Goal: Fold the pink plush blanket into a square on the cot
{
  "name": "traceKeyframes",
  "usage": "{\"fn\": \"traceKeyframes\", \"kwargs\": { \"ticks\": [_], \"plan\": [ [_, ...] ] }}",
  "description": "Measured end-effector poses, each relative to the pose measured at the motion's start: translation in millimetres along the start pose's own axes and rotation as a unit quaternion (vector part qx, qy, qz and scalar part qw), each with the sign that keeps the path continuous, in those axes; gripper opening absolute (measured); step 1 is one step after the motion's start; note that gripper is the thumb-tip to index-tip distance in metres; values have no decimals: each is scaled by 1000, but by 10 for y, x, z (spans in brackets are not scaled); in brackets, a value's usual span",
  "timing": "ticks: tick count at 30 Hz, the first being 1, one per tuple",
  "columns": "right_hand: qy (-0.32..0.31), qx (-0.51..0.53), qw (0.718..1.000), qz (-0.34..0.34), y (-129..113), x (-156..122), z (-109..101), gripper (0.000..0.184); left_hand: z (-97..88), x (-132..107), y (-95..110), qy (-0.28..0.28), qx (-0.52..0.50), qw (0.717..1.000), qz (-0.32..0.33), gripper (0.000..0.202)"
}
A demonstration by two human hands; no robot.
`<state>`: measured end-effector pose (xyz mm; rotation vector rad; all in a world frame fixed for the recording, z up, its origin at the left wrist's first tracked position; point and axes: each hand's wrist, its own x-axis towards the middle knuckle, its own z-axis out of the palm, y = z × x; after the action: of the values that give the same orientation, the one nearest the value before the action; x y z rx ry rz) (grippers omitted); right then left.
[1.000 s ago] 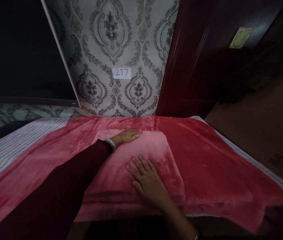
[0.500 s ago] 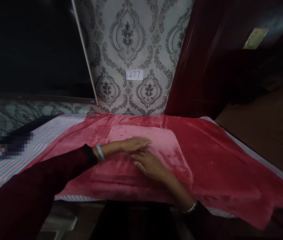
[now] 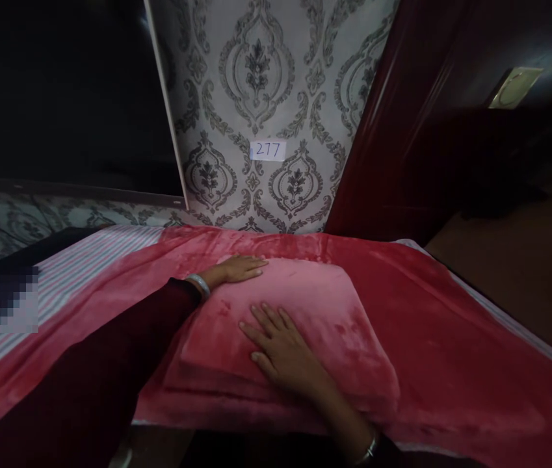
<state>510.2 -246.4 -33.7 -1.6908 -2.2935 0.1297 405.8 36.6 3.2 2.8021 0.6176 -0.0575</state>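
A pinkish-red plush pad, smooth and cushion-like (image 3: 324, 299), lies on a larger red plush blanket (image 3: 432, 325). My left hand (image 3: 239, 268) rests flat on the pad's far left part, fingers stretched to the right. Nearer to me, my right hand (image 3: 285, 354) is spread palm down on the front middle of the pad. Neither hand grips anything. Under the pad's front edge, a dark fold line runs along the red cloth. What the pad is made of inside cannot be seen.
A striped cloth (image 3: 75, 266) shows beneath the blanket at left. A large dark screen (image 3: 71, 97) hangs at upper left. The patterned wall (image 3: 256, 84) bears a paper label reading 277 (image 3: 268, 150). Dark red wood panelling (image 3: 402, 130) stands at right.
My hands have moved apart: the left went left toward the pad's far left corner, the right came nearer and spread its fingers. The view has shifted slightly.
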Motion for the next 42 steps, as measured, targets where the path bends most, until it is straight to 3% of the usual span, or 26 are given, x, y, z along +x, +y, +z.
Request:
{"fn": "traceKeyframes", "kwargs": {
  "ticks": [5,12,18,20,23,29,35,38,42],
  "plan": [
    [1,8,1000,1,8,12,13,57,3,47,-115,53,10,998,-23,61],
    [-4,-33,999,12,-19,-13,-48,56,-43,-124,126,103,37,991,-77,53],
    [-30,-24,999,13,-79,55,-176,54,-173,-637,528,108,69,992,-15,55],
    [-24,-5,1000,-11,-186,121,-199,53,-118,-863,706,109,40,993,21,57],
    [-10,-2,999,-53,-384,208,-119,53,112,-1154,842,102,21,993,57,59],
    [8,-43,998,-41,-538,240,147,54,584,-1349,626,118,63,991,-4,57],
    [9,-46,998,-40,-523,205,46,55,573,-1255,495,123,57,991,5,57],
    [1,-52,998,-29,-412,-34,-75,54,548,-1312,443,127,45,991,-6,59],
    [26,-72,994,79,0,-745,-237,58,603,-1654,408,160,2,987,-19,71]
  ]
}}
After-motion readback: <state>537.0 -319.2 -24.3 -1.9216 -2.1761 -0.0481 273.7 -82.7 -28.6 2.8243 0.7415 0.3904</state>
